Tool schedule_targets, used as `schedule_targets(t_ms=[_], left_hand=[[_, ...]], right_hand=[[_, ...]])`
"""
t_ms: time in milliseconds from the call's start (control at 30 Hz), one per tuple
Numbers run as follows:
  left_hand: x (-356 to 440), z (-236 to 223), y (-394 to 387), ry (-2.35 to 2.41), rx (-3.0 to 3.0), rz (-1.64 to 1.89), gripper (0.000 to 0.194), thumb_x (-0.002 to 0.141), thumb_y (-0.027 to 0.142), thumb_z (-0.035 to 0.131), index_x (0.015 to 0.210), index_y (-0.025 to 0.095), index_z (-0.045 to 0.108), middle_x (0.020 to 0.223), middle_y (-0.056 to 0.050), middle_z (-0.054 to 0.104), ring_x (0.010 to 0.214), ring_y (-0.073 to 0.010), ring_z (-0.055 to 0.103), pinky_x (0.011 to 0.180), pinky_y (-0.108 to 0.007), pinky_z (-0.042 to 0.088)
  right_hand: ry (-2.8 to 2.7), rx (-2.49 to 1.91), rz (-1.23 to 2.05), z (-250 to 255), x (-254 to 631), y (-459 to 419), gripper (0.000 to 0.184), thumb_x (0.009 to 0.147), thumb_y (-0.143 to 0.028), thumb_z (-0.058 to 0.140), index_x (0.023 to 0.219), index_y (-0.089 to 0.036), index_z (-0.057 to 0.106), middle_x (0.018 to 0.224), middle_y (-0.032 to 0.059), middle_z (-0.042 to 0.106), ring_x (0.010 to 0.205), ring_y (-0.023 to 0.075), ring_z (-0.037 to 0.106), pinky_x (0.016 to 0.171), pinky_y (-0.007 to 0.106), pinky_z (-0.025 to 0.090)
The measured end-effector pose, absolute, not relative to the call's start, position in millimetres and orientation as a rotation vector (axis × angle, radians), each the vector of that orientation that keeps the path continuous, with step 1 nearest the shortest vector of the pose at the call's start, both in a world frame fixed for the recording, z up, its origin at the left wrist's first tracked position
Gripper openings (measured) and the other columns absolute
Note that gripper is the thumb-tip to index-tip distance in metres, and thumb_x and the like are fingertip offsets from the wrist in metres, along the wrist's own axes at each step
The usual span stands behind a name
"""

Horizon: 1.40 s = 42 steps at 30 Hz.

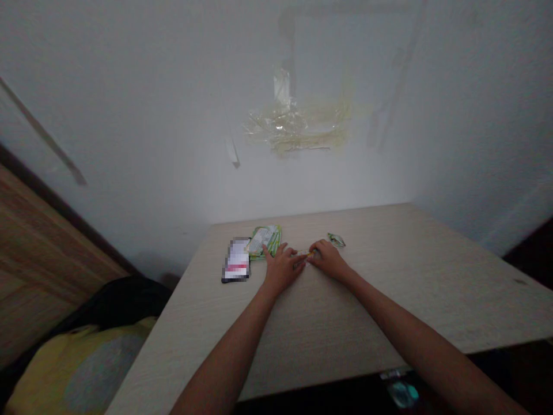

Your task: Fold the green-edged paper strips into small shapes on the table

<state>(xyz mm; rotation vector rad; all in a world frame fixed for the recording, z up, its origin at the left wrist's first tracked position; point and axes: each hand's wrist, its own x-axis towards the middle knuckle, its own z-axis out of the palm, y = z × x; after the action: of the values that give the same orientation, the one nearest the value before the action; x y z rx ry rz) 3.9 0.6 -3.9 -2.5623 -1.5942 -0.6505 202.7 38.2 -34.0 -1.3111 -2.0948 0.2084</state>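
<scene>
1. We should handle the small thin piece (310, 253), right of the green packets (268, 235) and nearer us, with light fingertip pressure, bracing both hands against the table (302, 334).
2. Our left hand (283, 268), at the packets' near-right side, lies palm down, outer fingers apart; we cannot tell whether its thumb and forefinger close on the piece.
3. Our right hand (328, 259), farther right of the packets, bends inward, curled fingertips pinching the piece's right end.
</scene>
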Motion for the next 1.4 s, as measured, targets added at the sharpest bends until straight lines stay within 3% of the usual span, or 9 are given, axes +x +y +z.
schedule_targets(t_ms=[467,633,767,1400], left_hand=[[1,-4,1,-1.573,-2.551,-0.616,0.027,0.09,0.048,0.05,0.114,0.05,0.062,0.119,0.003,0.066,0.133,-0.0328,0.037,0.099,-0.079,-0.013],[2,-6,1,-1.612,-2.55,-0.595,0.028,0.09,0.048,0.051,0.116,0.051,0.061,0.121,0.003,0.065,0.133,-0.0324,0.036,0.099,-0.079,-0.013],[2,-8,2,-1.618,-2.557,-0.613,0.028,0.09,0.048,0.051,0.115,0.05,0.062,0.121,0.003,0.065,0.132,-0.0318,0.037,0.099,-0.079,-0.016],[4,-6,1,-1.671,-2.55,-0.592,0.028,0.089,0.05,0.051,0.114,0.051,0.062,0.12,0.002,0.064,0.131,-0.0315,0.037,0.101,-0.079,-0.01]], right_hand=[[-2.106,-1.259,0.244,-29,205,34,0.02,0.081,-0.031,0.068,0.095,-0.018,0.062,0.099,0.0067,0.06,0.096,0.0207,0.055,0.087,0.034,0.043],[-2.01,-1.136,0.219,-23,209,22,0.011,0.086,-0.019,0.058,0.096,-0.018,0.061,0.1,0.0076,0.062,0.099,0.0214,0.056,0.091,0.037,0.044],[-2.011,-1.18,0.212,-20,213,6,0.02,0.086,-0.011,0.051,0.102,-0.018,0.06,0.102,0.008,0.064,0.101,0.0214,0.057,0.094,0.038,0.044],[-2.279,-1.13,0.239,-7,210,-7,0.015,0.094,-0.016,0.046,0.098,-0.018,0.061,0.1,0.008,0.064,0.097,0.0198,0.057,0.089,0.035,0.045]])
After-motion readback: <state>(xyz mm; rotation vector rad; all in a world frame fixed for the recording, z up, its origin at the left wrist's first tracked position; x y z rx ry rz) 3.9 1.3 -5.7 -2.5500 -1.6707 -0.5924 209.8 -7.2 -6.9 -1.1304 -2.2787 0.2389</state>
